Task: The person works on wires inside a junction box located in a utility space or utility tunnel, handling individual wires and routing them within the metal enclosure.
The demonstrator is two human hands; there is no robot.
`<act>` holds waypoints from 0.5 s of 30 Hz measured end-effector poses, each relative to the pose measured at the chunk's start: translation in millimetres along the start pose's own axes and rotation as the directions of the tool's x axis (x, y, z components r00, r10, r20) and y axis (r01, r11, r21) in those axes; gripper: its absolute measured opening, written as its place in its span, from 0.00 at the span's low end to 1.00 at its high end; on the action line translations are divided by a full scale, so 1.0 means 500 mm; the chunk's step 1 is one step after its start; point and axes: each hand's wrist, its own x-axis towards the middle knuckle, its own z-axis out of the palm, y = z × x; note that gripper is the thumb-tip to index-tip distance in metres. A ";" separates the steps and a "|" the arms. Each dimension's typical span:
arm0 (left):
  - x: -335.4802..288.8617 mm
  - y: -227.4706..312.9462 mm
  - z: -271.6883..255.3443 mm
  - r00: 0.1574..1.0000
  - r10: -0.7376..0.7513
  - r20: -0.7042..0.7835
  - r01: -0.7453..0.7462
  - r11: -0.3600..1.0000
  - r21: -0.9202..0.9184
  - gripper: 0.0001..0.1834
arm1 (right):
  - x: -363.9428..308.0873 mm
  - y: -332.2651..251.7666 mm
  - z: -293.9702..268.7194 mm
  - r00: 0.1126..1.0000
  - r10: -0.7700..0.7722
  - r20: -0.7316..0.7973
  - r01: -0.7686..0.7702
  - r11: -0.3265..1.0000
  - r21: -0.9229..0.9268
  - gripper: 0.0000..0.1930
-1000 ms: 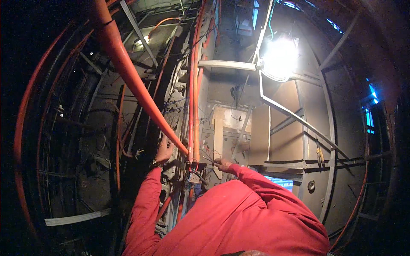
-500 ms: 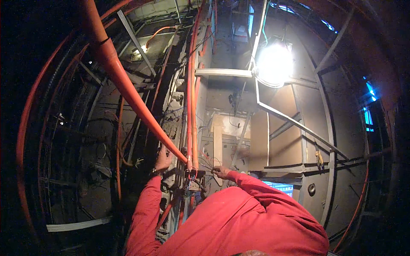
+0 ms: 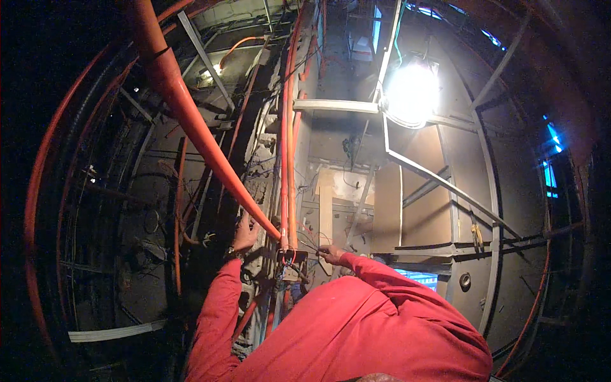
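Observation:
My left hand [image 3: 244, 235] rests against the broken top edge of a masonry wall [image 3: 259, 172], its fingers stretched out and holding nothing. My right hand [image 3: 330, 254] is closed, knuckles up, just right of an open junction box [image 3: 293, 260]. Thin dark wire-like strands [image 3: 310, 244] run between the box and those fingers; what exactly is pinched is too small to tell. Red and blue wires [image 3: 289, 261] show in the box. Orange conduits [image 3: 288, 191] come down to its upper side, and a thicker orange conduit [image 3: 210, 156] slants in from the upper left.
A glaring work lamp [image 3: 412, 95] hangs at the upper right beside a pale metal frame [image 3: 439, 181]. Below stand brown boards [image 3: 420, 213], a wooden plank [image 3: 326, 213] and a roll of tape [image 3: 465, 281]. Left of the wall, dark space holds metal profiles [image 3: 118, 332] and cables.
The view has shifted very slightly. Both hands stay in nearly the same places, the left on the wall edge and the right beside the junction box.

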 end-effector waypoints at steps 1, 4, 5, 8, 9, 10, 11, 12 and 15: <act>0.002 0.000 0.002 1.000 0.030 -0.009 -0.030 1.000 -0.001 0.33 | 0.002 0.004 -0.002 1.000 0.001 -0.001 -0.001 1.000 -0.002 0.15; 0.017 0.039 0.020 1.000 -0.016 0.008 0.016 0.999 0.033 0.34 | 0.000 0.039 -0.013 0.999 0.006 -0.031 -0.006 1.000 0.017 0.14; 0.010 0.030 0.011 0.999 -0.052 0.005 0.052 0.997 0.059 0.34 | 0.003 0.028 -0.010 1.000 0.003 -0.025 -0.003 1.000 0.008 0.14; 0.004 0.016 -0.005 0.998 -0.046 0.038 0.047 0.998 -0.035 0.33 | 0.003 0.005 -0.005 1.000 -0.004 -0.019 0.004 1.000 -0.017 0.13; 0.003 0.023 -0.006 0.998 -0.034 0.045 0.034 0.999 -0.015 0.32 | 0.000 0.003 -0.007 1.000 -0.001 -0.026 0.001 0.999 -0.032 0.13; 0.005 0.030 -0.004 0.998 -0.028 0.049 0.028 1.000 -0.006 0.32 | -0.003 0.002 -0.009 1.000 0.001 -0.026 -0.002 0.999 -0.032 0.13; 0.004 0.033 -0.004 0.998 -0.024 0.052 0.024 1.000 0.006 0.32 | -0.007 0.001 -0.007 1.000 0.016 -0.017 -0.016 1.000 -0.001 0.14; 0.002 0.034 -0.004 0.999 -0.025 0.039 0.026 1.000 -0.016 0.32 | -0.011 -0.004 -0.005 0.999 0.031 -0.007 -0.031 0.999 0.030 0.14; 0.009 0.042 0.004 0.999 -0.027 0.032 0.028 0.999 -0.029 0.32 | 0.007 0.025 -0.004 0.977 -0.179 -0.118 0.186 0.982 0.044 0.16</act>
